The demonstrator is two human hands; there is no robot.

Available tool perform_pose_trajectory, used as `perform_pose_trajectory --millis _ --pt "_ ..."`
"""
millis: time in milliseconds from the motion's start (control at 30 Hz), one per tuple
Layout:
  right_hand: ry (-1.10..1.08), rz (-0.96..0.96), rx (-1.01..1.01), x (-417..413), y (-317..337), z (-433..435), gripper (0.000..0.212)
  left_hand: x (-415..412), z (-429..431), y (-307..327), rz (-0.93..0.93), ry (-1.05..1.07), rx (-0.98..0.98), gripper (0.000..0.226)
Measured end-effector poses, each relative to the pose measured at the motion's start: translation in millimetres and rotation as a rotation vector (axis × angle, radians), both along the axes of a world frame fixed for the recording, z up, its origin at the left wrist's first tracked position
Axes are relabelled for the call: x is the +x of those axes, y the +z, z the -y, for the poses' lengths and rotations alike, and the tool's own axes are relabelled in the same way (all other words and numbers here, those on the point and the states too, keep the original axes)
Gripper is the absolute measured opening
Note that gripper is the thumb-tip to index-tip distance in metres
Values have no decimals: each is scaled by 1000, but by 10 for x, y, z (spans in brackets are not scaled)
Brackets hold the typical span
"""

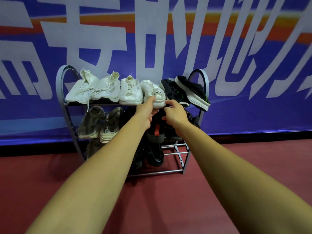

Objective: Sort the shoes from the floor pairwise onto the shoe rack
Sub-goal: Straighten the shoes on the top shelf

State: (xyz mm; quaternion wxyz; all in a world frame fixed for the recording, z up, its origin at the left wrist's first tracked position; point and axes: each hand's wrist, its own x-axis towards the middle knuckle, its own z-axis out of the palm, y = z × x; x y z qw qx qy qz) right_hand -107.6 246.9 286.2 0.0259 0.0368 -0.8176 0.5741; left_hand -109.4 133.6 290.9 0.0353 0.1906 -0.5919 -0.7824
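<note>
both grips, left hand [146, 110] and right hand [173, 114], pinch the white shoe [154, 94] (top shelf) between them.

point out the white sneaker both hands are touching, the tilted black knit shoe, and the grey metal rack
white sneaker [154, 93], head view, heel
tilted black knit shoe [190, 89], head view, upper
grey metal rack [172, 171], head view, bottom front bar

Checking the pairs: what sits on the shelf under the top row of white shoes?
On the middle shelf, two grey-beige sneakers at left. Right of them are dark shoes, mostly hidden by both forearms, so their pairing is unclear.
</note>
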Motion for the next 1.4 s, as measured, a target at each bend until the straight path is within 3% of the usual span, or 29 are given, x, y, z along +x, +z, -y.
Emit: perform_pose_trajectory --millis 300,567,733,867,967,1067,1200,1400 --pt "14 138 -451 66 244 -7 19 218 39 325 -118 -4 84 26" --pt "110 289 -842 135 406 25 26 467 427 313 -192 64 284 24" --pt "67 394 -796 127 383 107 31 597 612 281 -196 72 291 24" --pt "75 446 -884 174 370 181 23 666 661 287 -238 94 401 48" --pt "68 436 -936 216 391 233 19 695 574 244 -272 11 287 57" --pt "82 446 -916 248 375 259 18 686 484 239 -270 21 255 89" --pt "51 459 -877 241 315 256 37 607 517 255 -320 164 375 77" --pt "-16 431 -949 192 295 228 23 551 449 263 -295 250 397 64"
